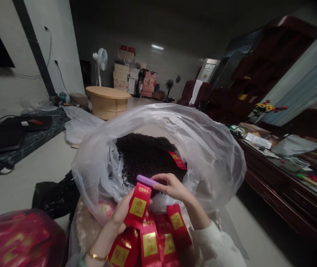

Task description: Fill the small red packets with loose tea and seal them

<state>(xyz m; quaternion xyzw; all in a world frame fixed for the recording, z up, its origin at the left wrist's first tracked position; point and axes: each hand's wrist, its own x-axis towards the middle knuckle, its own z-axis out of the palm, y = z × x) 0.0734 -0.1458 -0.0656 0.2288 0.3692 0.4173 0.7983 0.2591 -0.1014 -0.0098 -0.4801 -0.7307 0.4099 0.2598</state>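
Note:
My left hand (121,212) is closed around a red foil tea packet (138,206) with a gold label, held upright in front of me. A slim purple bag clip (147,180) lies across the packet's top edge, and my right hand (172,186) pinches its right end. Below my hands stand several more red packets (150,243) with the same gold label. Just beyond is a large clear plastic bag (214,163), open at the top and full of dark, dry tea leaves (147,154). A red packet (177,160) rests on the leaves at the right.
A bag of red packets (16,237) sits at lower left, beside a black plastic bag (54,196). Behind the large bag stand a round wooden table (108,93) and a white fan (101,61). A cluttered dark wooden cabinet (275,189) runs along the right.

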